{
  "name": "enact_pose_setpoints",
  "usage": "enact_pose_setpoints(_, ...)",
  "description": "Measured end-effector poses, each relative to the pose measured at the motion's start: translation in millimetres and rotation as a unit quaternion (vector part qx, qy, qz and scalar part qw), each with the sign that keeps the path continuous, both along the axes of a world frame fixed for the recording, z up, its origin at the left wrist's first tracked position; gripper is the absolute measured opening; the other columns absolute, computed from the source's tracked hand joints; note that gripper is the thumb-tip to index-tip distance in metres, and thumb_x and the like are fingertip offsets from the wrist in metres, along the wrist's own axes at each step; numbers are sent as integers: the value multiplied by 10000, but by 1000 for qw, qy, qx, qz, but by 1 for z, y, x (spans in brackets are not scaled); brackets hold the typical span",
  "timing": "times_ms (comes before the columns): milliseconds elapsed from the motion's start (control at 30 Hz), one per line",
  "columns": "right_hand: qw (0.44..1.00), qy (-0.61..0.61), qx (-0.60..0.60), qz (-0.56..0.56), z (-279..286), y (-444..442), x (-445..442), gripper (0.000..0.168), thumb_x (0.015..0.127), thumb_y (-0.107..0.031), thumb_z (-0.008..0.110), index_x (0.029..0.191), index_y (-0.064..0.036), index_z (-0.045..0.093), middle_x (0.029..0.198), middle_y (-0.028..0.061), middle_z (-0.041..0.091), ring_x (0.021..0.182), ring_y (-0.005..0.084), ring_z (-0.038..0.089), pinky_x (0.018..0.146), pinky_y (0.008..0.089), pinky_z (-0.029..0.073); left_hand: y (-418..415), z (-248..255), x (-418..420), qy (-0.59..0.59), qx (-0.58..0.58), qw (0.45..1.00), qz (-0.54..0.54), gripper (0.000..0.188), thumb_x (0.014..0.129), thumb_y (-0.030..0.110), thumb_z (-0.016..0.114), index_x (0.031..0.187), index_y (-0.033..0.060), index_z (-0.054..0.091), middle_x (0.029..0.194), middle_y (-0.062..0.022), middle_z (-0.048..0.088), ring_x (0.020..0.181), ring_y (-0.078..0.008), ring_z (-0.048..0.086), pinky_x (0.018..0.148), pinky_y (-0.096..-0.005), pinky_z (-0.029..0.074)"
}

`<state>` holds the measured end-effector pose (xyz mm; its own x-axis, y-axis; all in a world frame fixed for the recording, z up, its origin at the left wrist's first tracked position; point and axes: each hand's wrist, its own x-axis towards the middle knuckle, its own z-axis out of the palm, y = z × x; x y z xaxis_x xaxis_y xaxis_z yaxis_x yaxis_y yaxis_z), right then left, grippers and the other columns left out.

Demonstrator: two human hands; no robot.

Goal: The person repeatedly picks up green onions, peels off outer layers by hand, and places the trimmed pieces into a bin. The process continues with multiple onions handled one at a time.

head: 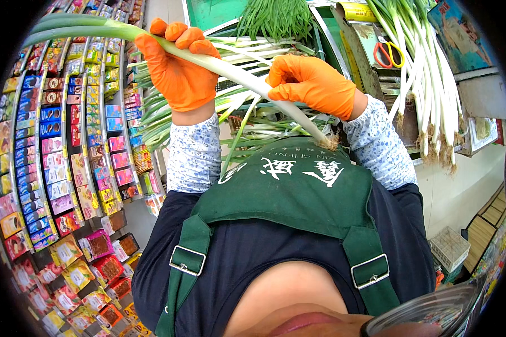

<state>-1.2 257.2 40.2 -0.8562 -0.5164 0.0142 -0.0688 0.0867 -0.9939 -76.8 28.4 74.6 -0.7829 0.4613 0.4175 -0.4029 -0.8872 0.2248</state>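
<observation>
A long leek-like green onion [236, 73] slants across my front, green leaves at the upper left and the rooted end close to my apron. My left hand [181, 67], in an orange glove, holds it around the upper stalk, fingers curled over. In a matching glove, my right hand [314, 84] pinches the white shank between thumb and fingers. Beneath both hands lies a heap of loose green onions [253, 122], partly hidden by my arms and apron. Trimmed-looking white-stemmed green onions [426, 84] lie to the right, roots hanging over the edge.
Scissors [388, 54] with red and yellow handles rest near a yellow cylinder [356, 12]. Chives-like greens [276, 19] are piled at the back beside a green bin [213, 14]. Shelves of packaged snacks [63, 126] stand at left. A pale plastic crate [449, 248] sits low at right.
</observation>
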Motion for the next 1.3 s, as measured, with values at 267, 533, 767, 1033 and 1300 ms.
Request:
enact_pose_setpoints(267,999,-6,-47,0,0,-1,0,109,891,-86,697,951,-19,636,901,-2,630,824,84,562,753,250,466,2,0,1,17,11,1000,-11,259,867,248,757,1093,163,665,871,82,605,778,-58,558,730,-254,497)
enact_pose_setpoints(533,997,52,48,-22,6,-3,5,131,890,-108,703,937,-15,625,877,22,628,804,98,559,714,268,469,1,1,2,27,7,1000,-14,289,869,244,754,1129,154,665,865,90,594,782,-51,541,716,-247,499)
enact_pose_setpoints(767,990,104,82,-42,11,-2,10,128,882,-114,712,913,-28,622,837,34,610,790,117,548,703,278,451,2,-4,1,7,15,1000,-4,306,865,232,754,1143,135,668,883,74,595,813,-72,553,756,-253,501)
enact_pose_setpoints(1033,961,146,-213,-98,-12,-2,16,91,905,-100,686,948,-55,620,1049,82,620,994,213,591,914,336,448,-7,-8,-6,-24,59,997,38,314,928,326,676,1185,146,691,1014,-38,661,951,-166,591,871,-347,524)
enact_pose_setpoints(1300,980,36,-178,-77,-23,27,34,161,986,-152,594,1074,-20,564,977,36,616,880,107,573,809,245,463,-45,6,-23,-53,60,995,57,268,872,326,731,1074,150,711,912,24,632,788,-111,595,703,-277,555)
